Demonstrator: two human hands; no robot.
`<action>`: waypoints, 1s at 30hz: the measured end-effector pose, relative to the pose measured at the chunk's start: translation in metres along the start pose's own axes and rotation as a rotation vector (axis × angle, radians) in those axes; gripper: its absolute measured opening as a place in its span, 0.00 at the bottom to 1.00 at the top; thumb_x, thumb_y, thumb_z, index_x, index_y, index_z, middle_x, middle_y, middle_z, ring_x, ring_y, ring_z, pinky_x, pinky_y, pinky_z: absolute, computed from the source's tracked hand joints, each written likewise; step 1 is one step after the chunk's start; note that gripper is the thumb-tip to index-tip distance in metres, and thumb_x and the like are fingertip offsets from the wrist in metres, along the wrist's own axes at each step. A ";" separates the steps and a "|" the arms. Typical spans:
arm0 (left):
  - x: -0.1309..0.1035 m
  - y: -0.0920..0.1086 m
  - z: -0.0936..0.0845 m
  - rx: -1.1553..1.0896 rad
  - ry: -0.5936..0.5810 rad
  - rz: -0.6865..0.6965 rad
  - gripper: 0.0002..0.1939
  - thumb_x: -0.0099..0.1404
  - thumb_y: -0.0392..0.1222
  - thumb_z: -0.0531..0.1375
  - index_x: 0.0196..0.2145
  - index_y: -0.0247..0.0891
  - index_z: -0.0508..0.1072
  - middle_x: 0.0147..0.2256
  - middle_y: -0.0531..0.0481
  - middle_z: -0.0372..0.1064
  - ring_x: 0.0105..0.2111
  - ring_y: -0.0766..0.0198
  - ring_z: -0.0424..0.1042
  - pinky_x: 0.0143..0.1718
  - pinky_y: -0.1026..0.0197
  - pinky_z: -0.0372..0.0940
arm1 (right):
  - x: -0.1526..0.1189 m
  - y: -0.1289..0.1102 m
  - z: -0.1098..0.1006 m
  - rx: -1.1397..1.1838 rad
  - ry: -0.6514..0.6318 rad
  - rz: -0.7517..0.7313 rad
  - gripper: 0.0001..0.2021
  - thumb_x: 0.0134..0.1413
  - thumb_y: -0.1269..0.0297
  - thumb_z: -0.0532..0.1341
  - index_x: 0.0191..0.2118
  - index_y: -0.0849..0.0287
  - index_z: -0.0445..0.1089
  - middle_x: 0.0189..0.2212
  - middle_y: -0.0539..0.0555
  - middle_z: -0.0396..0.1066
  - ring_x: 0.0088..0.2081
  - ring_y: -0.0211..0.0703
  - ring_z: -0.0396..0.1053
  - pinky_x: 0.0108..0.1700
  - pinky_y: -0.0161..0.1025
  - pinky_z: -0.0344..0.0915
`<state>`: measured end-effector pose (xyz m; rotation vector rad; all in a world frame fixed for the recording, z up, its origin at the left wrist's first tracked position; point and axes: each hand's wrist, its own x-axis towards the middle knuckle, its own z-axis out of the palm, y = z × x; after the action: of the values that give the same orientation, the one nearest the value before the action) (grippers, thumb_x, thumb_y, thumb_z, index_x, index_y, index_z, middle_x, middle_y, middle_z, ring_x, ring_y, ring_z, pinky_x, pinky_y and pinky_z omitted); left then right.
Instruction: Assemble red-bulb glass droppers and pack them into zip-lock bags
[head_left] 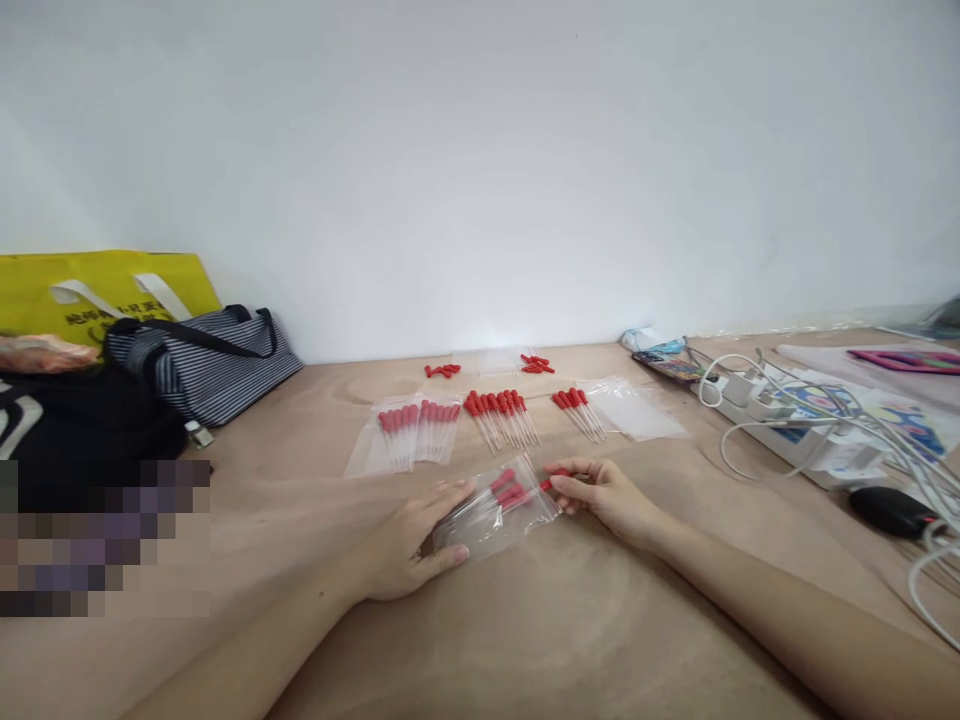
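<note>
Lying between both hands' fingers point(450, 500), bag point(499, 510)

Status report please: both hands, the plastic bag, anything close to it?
Left hand flat on clear bag. Right hand pinching red-capped dropper at bag mouth. Dropper rows lie beyond, apart.

A wooden table point(570, 640) carries bagged droppers point(416, 432), loose droppers point(501, 415), striped bag point(202, 362), power strip point(780, 425).

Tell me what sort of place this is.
Probably an informal packing bench in a home or small workshop: a bare plywood tabletop against a plain wall, rows of red-capped droppers beside clear bags, personal bags such as the striped bag, and a power strip with chargers.
</note>
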<state>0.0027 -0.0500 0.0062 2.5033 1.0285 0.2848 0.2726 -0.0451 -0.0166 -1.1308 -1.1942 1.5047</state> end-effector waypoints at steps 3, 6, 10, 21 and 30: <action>0.000 0.001 -0.001 -0.001 0.001 -0.001 0.30 0.61 0.51 0.52 0.59 0.46 0.47 0.59 0.47 0.47 0.56 0.50 0.49 0.54 0.46 0.50 | 0.001 -0.001 0.002 -0.194 0.035 -0.002 0.18 0.33 0.59 0.66 0.35 0.61 0.66 0.22 0.46 0.66 0.13 0.25 0.54 0.12 0.28 0.52; 0.001 0.003 -0.001 -0.005 -0.002 -0.019 0.30 0.61 0.51 0.52 0.58 0.45 0.48 0.58 0.47 0.48 0.56 0.50 0.50 0.53 0.45 0.51 | 0.001 -0.003 0.004 -0.267 0.005 -0.006 0.17 0.33 0.61 0.66 0.32 0.61 0.65 0.24 0.46 0.66 0.12 0.24 0.52 0.10 0.26 0.47; 0.000 0.004 -0.001 -0.010 -0.006 -0.031 0.30 0.61 0.51 0.52 0.58 0.44 0.49 0.58 0.47 0.48 0.57 0.50 0.49 0.54 0.46 0.50 | -0.001 -0.006 0.001 -0.242 -0.213 -0.009 0.17 0.40 0.58 0.62 0.36 0.61 0.64 0.22 0.46 0.67 0.10 0.23 0.51 0.11 0.26 0.47; 0.001 0.003 -0.001 0.013 0.007 0.003 0.30 0.61 0.50 0.53 0.58 0.43 0.49 0.58 0.46 0.49 0.56 0.51 0.50 0.54 0.47 0.50 | 0.006 0.003 0.001 -0.310 -0.134 -0.018 0.18 0.34 0.53 0.65 0.28 0.62 0.64 0.17 0.45 0.64 0.13 0.26 0.57 0.14 0.27 0.54; 0.001 0.002 -0.001 0.002 0.011 0.014 0.30 0.59 0.51 0.54 0.58 0.44 0.51 0.57 0.47 0.51 0.56 0.51 0.51 0.54 0.48 0.51 | 0.009 0.006 -0.001 -0.357 -0.244 -0.072 0.13 0.32 0.57 0.66 0.22 0.63 0.69 0.14 0.46 0.63 0.16 0.28 0.56 0.18 0.28 0.51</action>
<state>0.0038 -0.0503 0.0077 2.5139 1.0167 0.3014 0.2714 -0.0370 -0.0243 -1.1394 -1.7049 1.4395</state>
